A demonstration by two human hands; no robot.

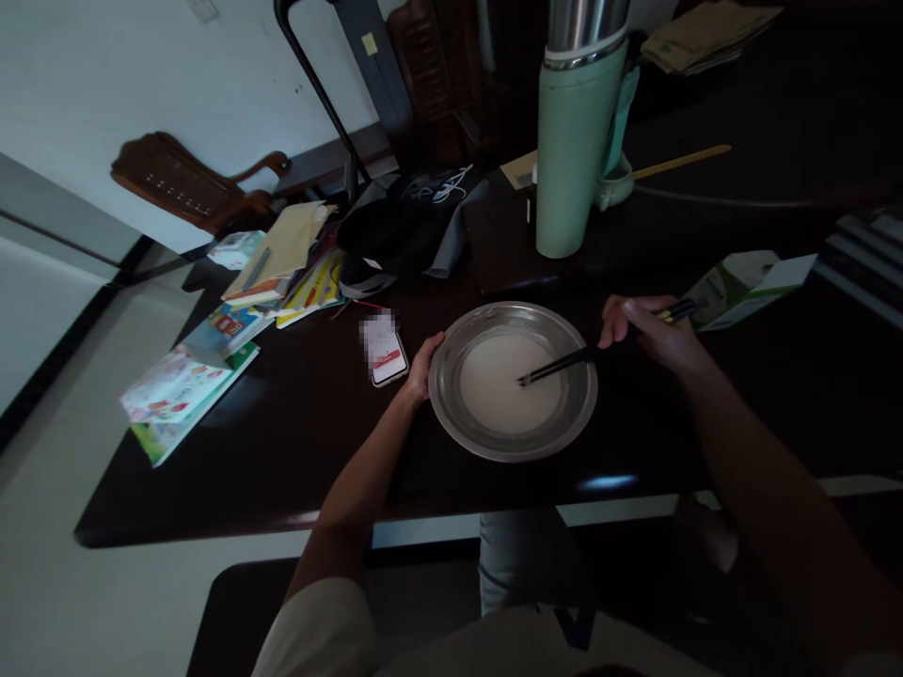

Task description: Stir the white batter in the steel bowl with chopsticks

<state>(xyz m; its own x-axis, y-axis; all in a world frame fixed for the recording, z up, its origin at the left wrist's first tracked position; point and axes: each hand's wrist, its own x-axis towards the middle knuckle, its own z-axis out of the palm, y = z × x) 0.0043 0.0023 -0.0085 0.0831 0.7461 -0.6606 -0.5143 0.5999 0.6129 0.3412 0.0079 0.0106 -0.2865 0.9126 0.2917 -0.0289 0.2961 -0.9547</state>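
Note:
A wide metal bowl stands on the dark table and holds a whitish liquid. My left hand grips the bowl's left rim, with the thumb at the edge and the other fingers hidden beneath it. In my right hand is a pair of black chopsticks, held closed around the upper part. Their tips reach down into the liquid near the bowl's middle. A phone with a lit screen lies just left of my left hand. Beyond my right hand an opened green-and-white carton rests on the table.
Behind the bowl stands a tall green thermos, with a wooden stick close by. A black bag and piled books sit at the back left. More books lie along the left edge of the table.

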